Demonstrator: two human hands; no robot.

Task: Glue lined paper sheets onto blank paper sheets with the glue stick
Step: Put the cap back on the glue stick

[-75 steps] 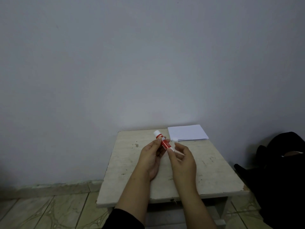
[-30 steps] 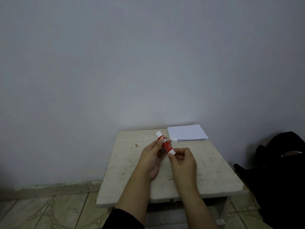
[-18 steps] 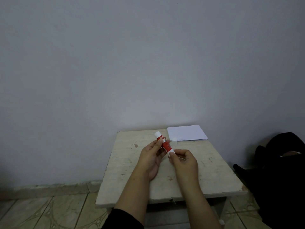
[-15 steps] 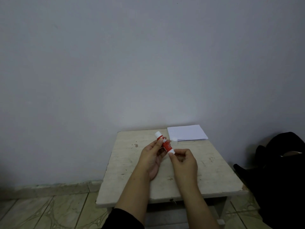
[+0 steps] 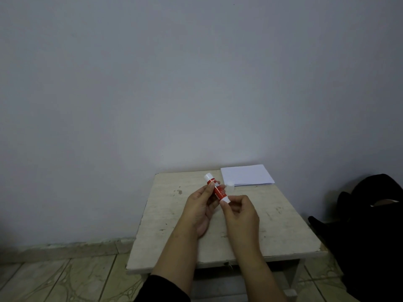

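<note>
Both forearms reach forward over the worn pale stone tabletop (image 5: 165,216). Left hand (image 5: 201,209) curls round the red glue stick with white ends (image 5: 216,188), held tilted. Right hand (image 5: 238,211) pinches its lower white end. White paper stack (image 5: 246,175) lies at the far right corner, small white cap (image 5: 230,185) just beside it.

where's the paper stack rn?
Head view: the paper stack lies on the table at its far right corner by the wall, just beyond the small white cap and the hands.

The right hand (image 5: 238,211) has closed from open fingers to pinching the glue stick (image 5: 217,188)'s lower end.
</note>
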